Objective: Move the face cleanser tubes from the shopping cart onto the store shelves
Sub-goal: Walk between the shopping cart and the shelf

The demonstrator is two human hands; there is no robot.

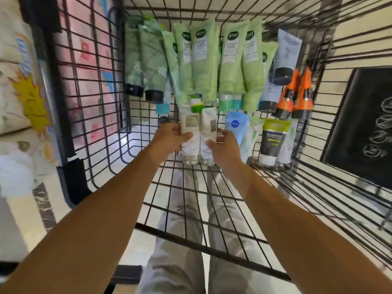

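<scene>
Forearms are reaching forward into a wire shopping cart [73,179], with pale trousers [180,262] showing through its mesh floor beneath them. The left hand [169,136] is grasping a white tube [188,126], thumb across its front. The right hand [224,145] is grasping a second white tube [209,124], which is pressing against the first between the two hands. Both are lying low in the cart, caps toward the person.

Just beyond the fingertips a small green-capped bottle [196,105] is resting against the tubes' far ends. Lifting them is likely to knock it over or send it rolling. The smooth tubes may also be sliding against each other, so one could be slipping free and dropping back onto the wire.

Beside the right hand a blue tube [235,126] and a black-and-lime tube [272,139] are lying. Further out, pale green tubes [203,60], dark green tubes [148,66] and orange tubes [297,96] are leaning in a row against the far wall.

Light floor tiles are showing through the mesh. Far off to the right a chalkboard sign [364,128] is standing, and to the left packaged goods [14,107] are stacking up
</scene>
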